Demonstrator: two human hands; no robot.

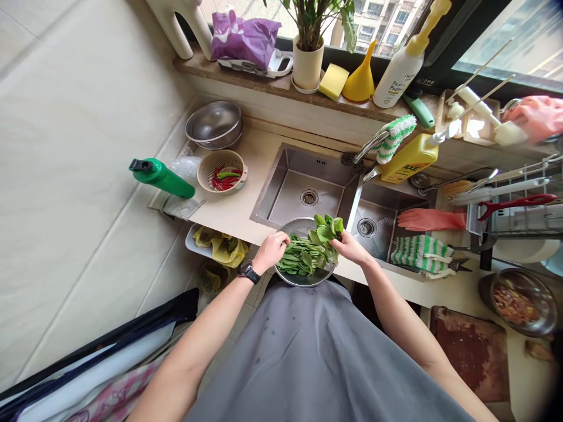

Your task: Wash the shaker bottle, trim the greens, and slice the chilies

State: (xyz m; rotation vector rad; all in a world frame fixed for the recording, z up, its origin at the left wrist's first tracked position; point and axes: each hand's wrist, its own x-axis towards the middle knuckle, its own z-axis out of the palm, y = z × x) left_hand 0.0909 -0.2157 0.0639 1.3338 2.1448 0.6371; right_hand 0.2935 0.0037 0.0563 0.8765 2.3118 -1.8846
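Note:
A round metal colander sits at the counter's front edge, close against my body and just before the large sink basin. Long-stemmed leafy greens fill much of it. My left hand, with a dark watch at its wrist, is closed at the colander's left rim; its fingertips are partly hidden. On the other side, my right hand is closed around a few leafy green stalks, whose broad leaves rise above the right rim.
Behind the colander lies a two-basin sink. To its left stand a beige basket of chillies, a metal bowl and a green bottle. Pink gloves and a striped cloth lie at right.

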